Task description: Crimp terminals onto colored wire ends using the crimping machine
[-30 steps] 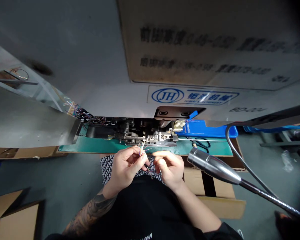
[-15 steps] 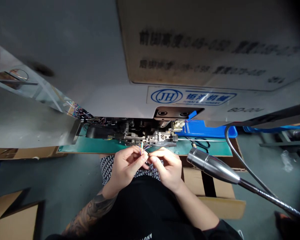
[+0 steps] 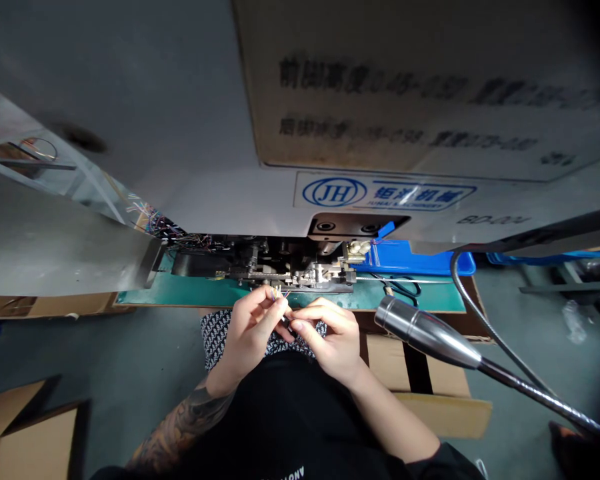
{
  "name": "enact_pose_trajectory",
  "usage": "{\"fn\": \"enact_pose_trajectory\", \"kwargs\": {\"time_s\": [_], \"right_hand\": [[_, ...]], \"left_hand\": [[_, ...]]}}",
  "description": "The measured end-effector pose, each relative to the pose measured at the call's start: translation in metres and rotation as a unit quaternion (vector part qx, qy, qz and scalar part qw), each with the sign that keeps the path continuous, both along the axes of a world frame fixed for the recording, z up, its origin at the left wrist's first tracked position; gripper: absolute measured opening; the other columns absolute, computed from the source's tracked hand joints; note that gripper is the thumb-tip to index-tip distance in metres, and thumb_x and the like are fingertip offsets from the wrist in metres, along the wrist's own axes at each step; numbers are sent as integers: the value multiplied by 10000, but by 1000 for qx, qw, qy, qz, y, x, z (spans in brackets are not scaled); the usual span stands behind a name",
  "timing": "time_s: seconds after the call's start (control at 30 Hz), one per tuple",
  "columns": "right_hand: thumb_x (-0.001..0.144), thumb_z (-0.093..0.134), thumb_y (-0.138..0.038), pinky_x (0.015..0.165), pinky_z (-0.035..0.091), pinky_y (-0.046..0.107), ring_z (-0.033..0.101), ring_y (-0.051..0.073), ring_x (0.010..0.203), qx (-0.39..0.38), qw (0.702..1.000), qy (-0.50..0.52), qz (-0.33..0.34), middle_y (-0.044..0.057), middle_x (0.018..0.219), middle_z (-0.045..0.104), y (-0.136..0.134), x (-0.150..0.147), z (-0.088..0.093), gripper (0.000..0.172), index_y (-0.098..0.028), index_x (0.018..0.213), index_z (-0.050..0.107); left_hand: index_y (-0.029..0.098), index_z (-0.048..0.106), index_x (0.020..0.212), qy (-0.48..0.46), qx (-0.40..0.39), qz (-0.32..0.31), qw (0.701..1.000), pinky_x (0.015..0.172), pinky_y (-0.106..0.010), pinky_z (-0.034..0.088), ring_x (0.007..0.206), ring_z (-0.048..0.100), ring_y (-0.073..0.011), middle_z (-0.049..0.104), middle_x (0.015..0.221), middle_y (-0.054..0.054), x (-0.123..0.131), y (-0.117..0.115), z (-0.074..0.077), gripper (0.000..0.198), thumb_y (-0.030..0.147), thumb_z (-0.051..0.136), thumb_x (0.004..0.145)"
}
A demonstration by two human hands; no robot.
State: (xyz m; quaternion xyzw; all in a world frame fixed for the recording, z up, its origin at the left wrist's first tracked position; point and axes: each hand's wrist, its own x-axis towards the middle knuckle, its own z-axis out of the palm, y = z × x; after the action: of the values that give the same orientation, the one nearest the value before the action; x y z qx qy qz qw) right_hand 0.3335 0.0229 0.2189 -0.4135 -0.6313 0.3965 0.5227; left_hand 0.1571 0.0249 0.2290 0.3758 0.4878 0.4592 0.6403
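Thin coloured wires (image 3: 277, 292) fan out from the pinched fingers of my left hand (image 3: 253, 327), their ends pointing up and away from me. Close beside it, my right hand (image 3: 333, 333) has thumb and fingers closed on a dark piece that looks like a cable (image 3: 289, 325) and runs between both hands. Fingers hide most of that piece. Both hands are just in front of the metal crimping mechanism (image 3: 310, 273) at the base of the machine, near the front edge of the green worktop (image 3: 220, 292).
The large grey machine body (image 3: 190, 133) hangs over the worktop. A metal gooseneck lamp (image 3: 425, 333) reaches in from the right. Behind it lie scissors (image 3: 403, 287) and a blue tray (image 3: 410, 259). A tangle of wires (image 3: 170, 230) sits at the left. Cardboard boxes (image 3: 440, 413) stand below.
The wire ends have dipped lower and sit closer to my left fingers. My right hand has shifted slightly left and down, and more of the dark piece shows between the hands.
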Motion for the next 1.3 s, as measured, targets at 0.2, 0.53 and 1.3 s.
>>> {"fn": "enact_pose_trajectory", "kwargs": {"time_s": [0.2,0.53,1.3], "right_hand": [[970,750,-164,557,553,303,650,160,605,12,999,-16,-44,12,734,743,0,0,10,108,-226,911,815],[922,775,-73,631,570,360,700,183,631,114,985,-55,-120,28,807,818,-3,-1,13,215,-252,1027,834],[930,733,-65,573,486,253,582,115,594,34,997,-29,-58,-19,694,671,-2,-1,21,144,-194,877,768]], "left_hand": [[132,748,1001,-34,34,-51,998,781,-343,748,848,831,-229,807,1026,-116,-7,1,1,276,393,824,956],[147,781,945,8,54,-32,998,805,-358,755,846,842,-218,834,997,-99,-4,2,5,128,271,814,960],[158,743,947,16,155,-49,987,624,-234,737,738,809,-152,756,979,-61,-2,-3,0,59,169,745,1005]]}}
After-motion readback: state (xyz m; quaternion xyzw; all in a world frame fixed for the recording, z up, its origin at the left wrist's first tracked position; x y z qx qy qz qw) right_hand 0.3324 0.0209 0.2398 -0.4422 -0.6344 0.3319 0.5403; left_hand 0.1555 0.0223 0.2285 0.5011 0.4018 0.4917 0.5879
